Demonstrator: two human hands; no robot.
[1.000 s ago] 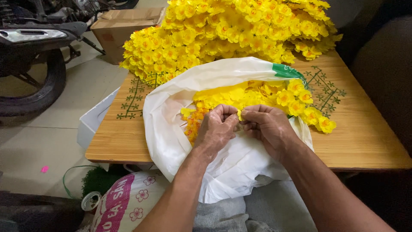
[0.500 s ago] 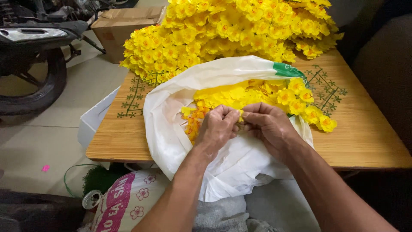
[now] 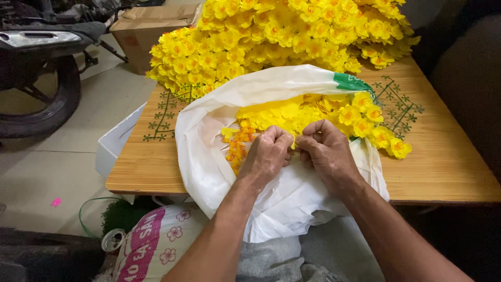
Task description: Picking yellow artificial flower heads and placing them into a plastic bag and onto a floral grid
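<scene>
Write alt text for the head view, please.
Two hands, left and right, pinch a small yellow flower over an open white bag of loose flowers on a wooden table; a flower heap lies behind.

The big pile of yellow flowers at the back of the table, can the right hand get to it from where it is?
Probably yes. The right hand is busy pinching a small yellow piece with the left hand over the white bag, but only loose flowers lie between it and the flower pile, nothing solid.
</scene>
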